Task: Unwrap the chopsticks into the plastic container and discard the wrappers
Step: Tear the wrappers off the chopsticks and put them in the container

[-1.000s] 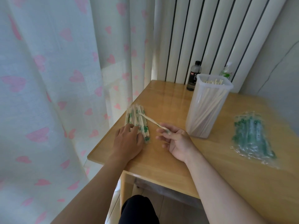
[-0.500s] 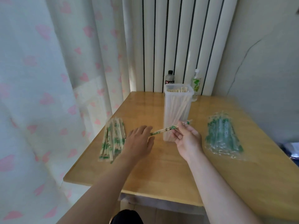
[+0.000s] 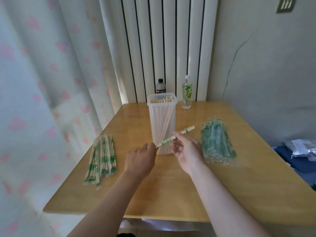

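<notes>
A wrapped pair of chopsticks (image 3: 174,136) with green print is held slantwise above the table, in front of the tall clear plastic container (image 3: 162,117). My left hand (image 3: 139,161) pinches its lower left end. My right hand (image 3: 186,149) pinches it near the middle, and the far end sticks out up and to the right. The container stands upright with several bare chopsticks inside. A pile of wrapped chopsticks (image 3: 101,156) lies on the table's left side. A heap of empty clear-and-green wrappers (image 3: 217,142) lies to the right.
The wooden table (image 3: 171,194) stands against a white radiator. A dark bottle (image 3: 160,87) and a clear green-labelled bottle (image 3: 186,93) stand at the back edge. A heart-patterned curtain hangs on the left. Blue fabric with a plastic bag (image 3: 301,151) lies off to the right.
My right hand lifted one wrapped pair from the pile on the left and carried it to the middle in front of the container. My left hand left the pile and took the pair's lower end.
</notes>
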